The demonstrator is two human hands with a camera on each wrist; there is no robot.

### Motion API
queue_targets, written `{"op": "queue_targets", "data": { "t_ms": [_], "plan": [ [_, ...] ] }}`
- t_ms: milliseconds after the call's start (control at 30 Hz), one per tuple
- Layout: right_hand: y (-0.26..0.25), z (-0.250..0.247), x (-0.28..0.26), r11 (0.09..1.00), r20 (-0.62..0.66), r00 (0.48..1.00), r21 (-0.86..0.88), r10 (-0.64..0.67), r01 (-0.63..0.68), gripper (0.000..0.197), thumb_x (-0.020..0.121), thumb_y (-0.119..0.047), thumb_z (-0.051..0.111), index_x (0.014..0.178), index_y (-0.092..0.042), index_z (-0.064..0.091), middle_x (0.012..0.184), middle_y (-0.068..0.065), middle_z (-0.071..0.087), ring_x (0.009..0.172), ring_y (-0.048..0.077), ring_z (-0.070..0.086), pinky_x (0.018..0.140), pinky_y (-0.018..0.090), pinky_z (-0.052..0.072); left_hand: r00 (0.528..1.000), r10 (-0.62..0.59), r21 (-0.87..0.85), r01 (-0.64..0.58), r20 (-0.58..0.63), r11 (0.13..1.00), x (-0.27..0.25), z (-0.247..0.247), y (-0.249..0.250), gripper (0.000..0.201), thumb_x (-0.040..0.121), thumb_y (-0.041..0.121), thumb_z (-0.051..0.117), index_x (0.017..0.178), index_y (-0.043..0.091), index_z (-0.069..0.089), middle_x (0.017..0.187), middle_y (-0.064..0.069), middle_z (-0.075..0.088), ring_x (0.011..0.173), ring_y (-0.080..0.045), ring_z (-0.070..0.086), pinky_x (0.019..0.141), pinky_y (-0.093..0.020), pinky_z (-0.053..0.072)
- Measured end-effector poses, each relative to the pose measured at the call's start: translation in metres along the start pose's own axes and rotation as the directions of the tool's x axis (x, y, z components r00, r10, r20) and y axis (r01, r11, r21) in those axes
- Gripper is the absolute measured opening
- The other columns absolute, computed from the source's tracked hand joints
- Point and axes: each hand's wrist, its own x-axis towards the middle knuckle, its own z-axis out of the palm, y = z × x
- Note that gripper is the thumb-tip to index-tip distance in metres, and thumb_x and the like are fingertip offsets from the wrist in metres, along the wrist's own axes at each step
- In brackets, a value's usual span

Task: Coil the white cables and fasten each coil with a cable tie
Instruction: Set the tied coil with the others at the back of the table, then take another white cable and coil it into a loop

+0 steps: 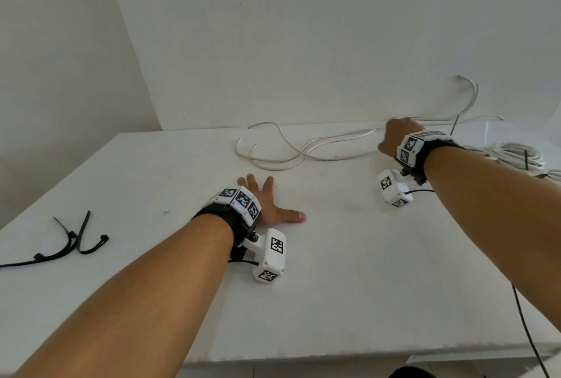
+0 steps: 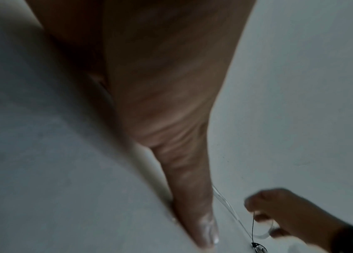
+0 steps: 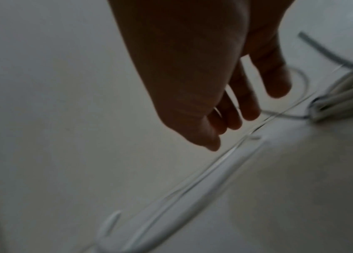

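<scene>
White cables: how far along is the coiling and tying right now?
One coil at the table's right edge looks done, with a black tie across it. In hand: the right hand reaches the loose cable at the far edge; grip unclear. Left hand lies flat. Spare ties wait left.

White table (image 1: 334, 286): loose cables (image 1: 303, 153), cable coil (image 1: 513, 153), black ties (image 1: 76, 238).

A loose white cable (image 1: 303, 147) sprawls uncoiled in slack curves along the table's far edge, its strands crossing one another and one end rising against the wall toward the far right corner. A coiled white cable bundle (image 1: 510, 153) lies at the right edge. Several black cable ties (image 1: 76, 239) lie overlapping near the left edge
</scene>
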Motion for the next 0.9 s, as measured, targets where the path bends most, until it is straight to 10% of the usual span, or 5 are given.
{"op": "queue_targets", "data": {
  "t_ms": [133,433,600,900],
  "plan": [
    [-0.072,0.006,0.025,0.982,0.018,0.985,0.081,-0.172,0.170,0.039,0.086,-0.040,0.068,0.105,-0.006,0.068,0.115,0.017,0.068,0.106,0.036,0.062,0.087,0.037,0.051,1.000,0.004,-0.004,-0.004,0.014,1.000,-0.002,-0.001,0.001,0.133,0.061,0.094,0.050,0.154,0.029,-0.019,0.160,-0.015,-0.028,0.147,-0.039,-0.024,0.120,-0.055,-0.007],
    [-0.178,0.034,0.034,0.934,0.065,0.964,0.270,-0.259,0.233,0.051,0.091,-0.036,0.066,0.133,-0.009,0.056,0.140,0.009,0.053,0.128,0.030,0.051,0.100,0.035,0.044,1.000,0.014,-0.021,-0.014,0.020,1.000,-0.004,-0.003,0.000,0.136,0.059,0.093,0.054,0.154,0.029,-0.018,0.160,-0.015,-0.029,0.146,-0.039,-0.025,0.119,-0.056,-0.005],
    [-0.183,0.037,0.019,0.854,0.021,0.971,0.479,-0.240,0.201,0.030,0.096,-0.016,0.050,0.107,0.003,0.069,0.100,0.015,0.073,0.088,0.028,0.069,0.077,0.033,0.055,1.000,0.012,-0.002,-0.012,0.006,1.000,-0.003,-0.005,-0.002,0.137,0.055,0.096,0.052,0.155,0.031,-0.016,0.161,-0.014,-0.025,0.148,-0.038,-0.022,0.118,-0.059,-0.003],
    [-0.149,0.002,-0.052,0.581,-0.336,0.926,0.725,-0.170,0.370,0.030,0.093,-0.043,0.062,0.080,-0.018,0.074,0.053,-0.012,0.052,0.049,0.003,0.046,0.052,0.021,0.034,0.999,-0.002,-0.074,-0.002,-0.046,0.997,-0.002,-0.006,0.000,0.114,0.073,0.085,0.050,0.157,0.030,-0.005,0.163,-0.016,-0.018,0.149,-0.038,-0.016,0.120,-0.058,-0.001]
  ]
}}
